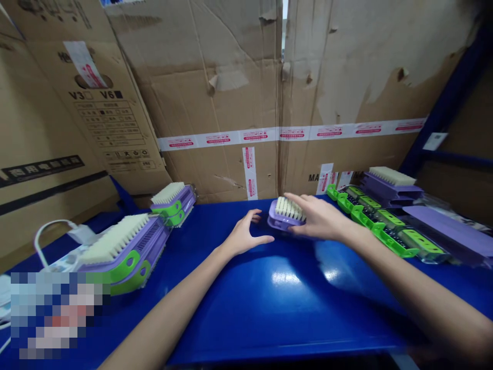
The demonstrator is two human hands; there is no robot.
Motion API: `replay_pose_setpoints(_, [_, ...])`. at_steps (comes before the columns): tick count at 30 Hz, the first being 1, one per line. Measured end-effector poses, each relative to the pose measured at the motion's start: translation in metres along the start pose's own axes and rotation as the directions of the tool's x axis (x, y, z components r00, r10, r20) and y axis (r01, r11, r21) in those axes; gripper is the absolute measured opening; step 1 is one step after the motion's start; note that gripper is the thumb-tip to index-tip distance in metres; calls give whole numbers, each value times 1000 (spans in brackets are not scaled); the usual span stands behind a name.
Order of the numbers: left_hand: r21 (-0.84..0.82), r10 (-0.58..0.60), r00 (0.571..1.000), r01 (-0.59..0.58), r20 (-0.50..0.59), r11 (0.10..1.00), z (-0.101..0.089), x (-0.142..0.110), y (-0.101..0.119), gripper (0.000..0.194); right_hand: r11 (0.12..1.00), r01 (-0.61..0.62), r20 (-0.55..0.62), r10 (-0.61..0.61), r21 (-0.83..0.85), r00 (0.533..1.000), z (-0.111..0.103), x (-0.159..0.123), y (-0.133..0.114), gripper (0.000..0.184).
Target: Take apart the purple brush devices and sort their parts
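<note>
Near the middle of the blue tabletop, my right hand (319,217) grips a purple scrub brush (283,216) from its right side. The brush has cream bristles facing up, and my fingers cover its right end. To the left of it, my left hand (245,234) is open, with thumb and fingers apart and nothing between them. A gap separates it from the brush.
Purple-and-green brushes (119,252) stand stacked at the left, with a smaller stack (174,203) behind. A white charger and cable (82,234) lie beside them. Green-and-clear parts (379,218) and purple pieces (393,187) line the right. Cardboard (215,103) walls the back.
</note>
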State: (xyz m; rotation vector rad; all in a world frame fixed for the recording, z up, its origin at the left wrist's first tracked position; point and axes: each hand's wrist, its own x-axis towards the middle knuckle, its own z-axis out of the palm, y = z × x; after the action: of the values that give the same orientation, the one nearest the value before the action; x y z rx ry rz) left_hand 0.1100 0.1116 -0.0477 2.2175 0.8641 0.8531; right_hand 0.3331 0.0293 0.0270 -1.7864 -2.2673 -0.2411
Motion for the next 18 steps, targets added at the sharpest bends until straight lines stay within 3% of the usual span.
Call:
replay_pose_setpoints(3, [66,-17,1000,17,-5,998,1,0,-3,74,987,-123,-83,114,-102,990,-34,-11,27,82])
replay_pose_setpoints(6, [101,-13,1000,12,9,995,3,0,-5,70,945,-252,-95,236,-210,967,-67,-26,64,80])
replay_pose_setpoints(8, [115,-13,1000,11,17,993,3,1,-6,69,887,-390,-108,375,-248,921,-84,-37,91,84])
replay_pose_setpoints(10, [124,-12,1000,8,26,992,3,1,-6,68,800,-533,-120,521,-276,845,-95,-50,115,87])
replay_pose_setpoints(14, [141,-1,999,-4,42,990,4,1,-6,68,631,-720,-96,729,-291,678,-99,-78,156,82])
replay_pose_setpoints(18, [157,2,999,-8,36,988,4,1,-7,67,571,-786,-50,801,-237,597,-80,-103,202,84])
